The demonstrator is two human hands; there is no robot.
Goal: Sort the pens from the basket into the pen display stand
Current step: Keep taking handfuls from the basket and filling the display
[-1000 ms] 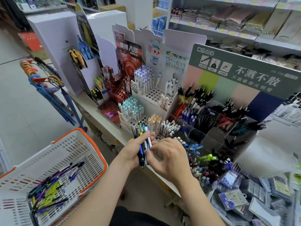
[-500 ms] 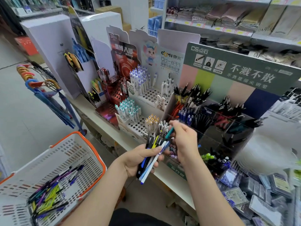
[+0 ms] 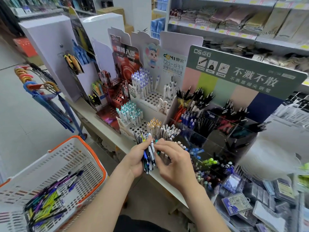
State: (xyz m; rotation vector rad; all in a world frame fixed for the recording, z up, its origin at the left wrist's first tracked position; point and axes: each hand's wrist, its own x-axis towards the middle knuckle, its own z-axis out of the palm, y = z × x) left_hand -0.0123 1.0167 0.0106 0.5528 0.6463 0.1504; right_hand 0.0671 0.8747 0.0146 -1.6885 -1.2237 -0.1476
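The job looks partly done, with a good deal left. The tiered clear-plastic pen display stand with its green header card (image 3: 240, 96) already has most compartments stocked with black, blue and red pens, though which of those came from the basket cannot be told. Well off to the stand's left and lower, past the bench edge, the white perforated plastic basket with an orange rim (image 3: 58, 164) holds a loose heap of mixed pens (image 3: 45, 203) in purple, yellow, black and blue, lying crosswise on its floor, so many rounds of sorting remain. Just in front of the stand's lower left corner, over the edge of the white bench (image 3: 93, 118), the two hands meet. The left hand (image 3: 137, 158) is clamped round a fanned bundle of pens (image 3: 149, 155), their tips pointing up toward the stand and their barrels running down through the fist: white, dark blue and black bodies, one with a yellow clip. The right hand (image 3: 174, 164) has its fingers curled in against the bundle's right side, thumb and forefinger apparently pinching a teal-ended pen (image 3: 156, 141) to draw it out. I judge the step in hand to be picking one pen from the bundle, its matching compartment not yet chosen.
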